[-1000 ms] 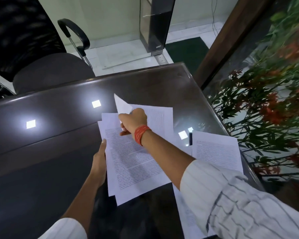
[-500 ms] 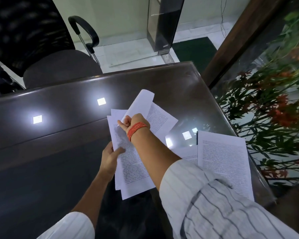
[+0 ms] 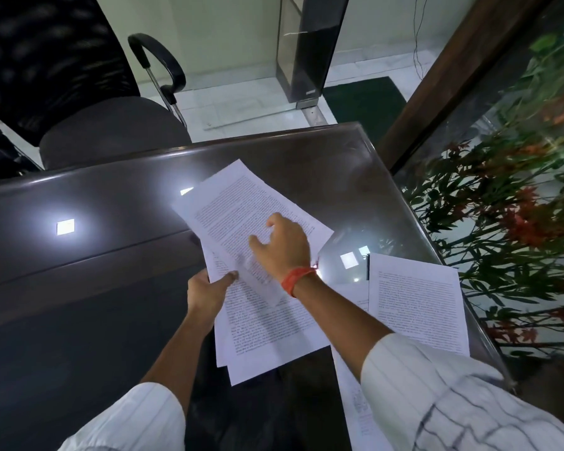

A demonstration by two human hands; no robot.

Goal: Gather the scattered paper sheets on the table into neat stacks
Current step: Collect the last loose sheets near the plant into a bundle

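A dark glossy desk (image 3: 79,288) carries printed sheets. A loose stack (image 3: 261,323) is pinched at its left edge by the left hand (image 3: 209,291). The right hand (image 3: 284,245) is laid half-open on the skewed top sheet (image 3: 238,203); another sheet (image 3: 417,304) lies apart at the right

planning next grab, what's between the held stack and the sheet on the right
In the head view, bare glossy table separates the held stack from the right sheet.

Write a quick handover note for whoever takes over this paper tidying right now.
Left hand grips the near-left edge of the main pile.
Right hand is open, resting flat on the top sheet, which lies skewed on that pile.
Another printed sheet lies apart at the right table edge; more paper sits beneath the right sleeve.
Done: most sheets gathered.
Left: square the pile, collect the right-side sheets.
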